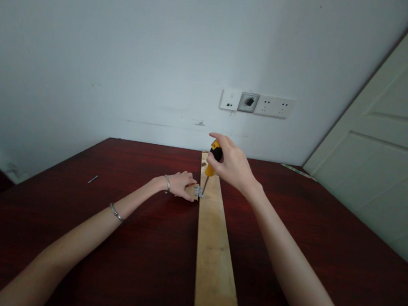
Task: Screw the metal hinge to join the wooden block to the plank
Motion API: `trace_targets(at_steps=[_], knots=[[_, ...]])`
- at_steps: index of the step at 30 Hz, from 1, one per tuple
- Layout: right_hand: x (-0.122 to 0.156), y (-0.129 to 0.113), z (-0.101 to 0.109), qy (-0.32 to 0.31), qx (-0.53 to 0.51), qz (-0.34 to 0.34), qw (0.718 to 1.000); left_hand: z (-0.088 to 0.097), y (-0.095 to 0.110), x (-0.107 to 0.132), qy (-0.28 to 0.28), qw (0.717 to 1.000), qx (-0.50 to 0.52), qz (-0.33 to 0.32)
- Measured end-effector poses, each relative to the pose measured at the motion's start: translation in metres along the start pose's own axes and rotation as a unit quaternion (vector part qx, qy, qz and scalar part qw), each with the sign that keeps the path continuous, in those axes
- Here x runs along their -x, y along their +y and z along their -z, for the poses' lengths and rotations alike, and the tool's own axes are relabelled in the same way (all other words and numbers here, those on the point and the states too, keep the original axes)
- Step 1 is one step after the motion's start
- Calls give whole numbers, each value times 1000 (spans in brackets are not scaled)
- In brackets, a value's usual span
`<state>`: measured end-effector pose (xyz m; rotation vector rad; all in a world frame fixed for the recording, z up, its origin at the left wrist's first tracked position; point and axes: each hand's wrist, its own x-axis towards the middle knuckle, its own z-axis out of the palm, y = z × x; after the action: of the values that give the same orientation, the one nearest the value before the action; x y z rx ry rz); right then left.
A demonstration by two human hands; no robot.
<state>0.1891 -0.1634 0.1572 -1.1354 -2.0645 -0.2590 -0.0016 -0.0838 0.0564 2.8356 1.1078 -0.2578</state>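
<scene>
My right hand (233,165) grips a yellow and black screwdriver (209,170), its shaft slanting down to a small metal hinge (198,191). The hinge spans the edge between a long wooden board (214,254) and a short wooden piece (188,189). Over that short piece lies my left hand (180,185), thumb and fingers closed around its sides and pressing it beside the board. The screwdriver's tip is at the hinge's right leaf, on the board; whether it sits in a screw is too small to tell.
Everything lies on a dark red table (126,260) against a white wall (144,62). A thin metal rod-like piece (93,179) rests at the left. A narrow flat strip (298,172) lies at the back right. Wall sockets (272,106) are above the table, and a white door (387,135) stands right.
</scene>
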Motion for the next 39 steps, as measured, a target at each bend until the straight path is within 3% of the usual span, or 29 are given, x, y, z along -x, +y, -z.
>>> trace_targets(at_steps=[6, 12, 17, 23, 31, 39], knots=[[1, 1, -1, -1, 37, -21, 999, -1, 0, 0, 2, 1000, -5, -2], [-1, 5, -3, 1, -37, 23, 999, 0, 0, -1, -1, 1000, -5, -2], [1, 0, -1, -16, 14, 7, 1000, 0, 0, -1, -1, 1000, -5, -3], [0, 0, -1, -21, -15, 8, 1000, 1, 1, 0, 0, 1000, -5, -5], [1, 2, 0, -13, 26, -25, 999, 3, 2, 1, 4, 1000, -8, -9], [1, -5, 5, -15, 44, 3, 999, 1, 2, 0, 0, 1000, 0, 4]])
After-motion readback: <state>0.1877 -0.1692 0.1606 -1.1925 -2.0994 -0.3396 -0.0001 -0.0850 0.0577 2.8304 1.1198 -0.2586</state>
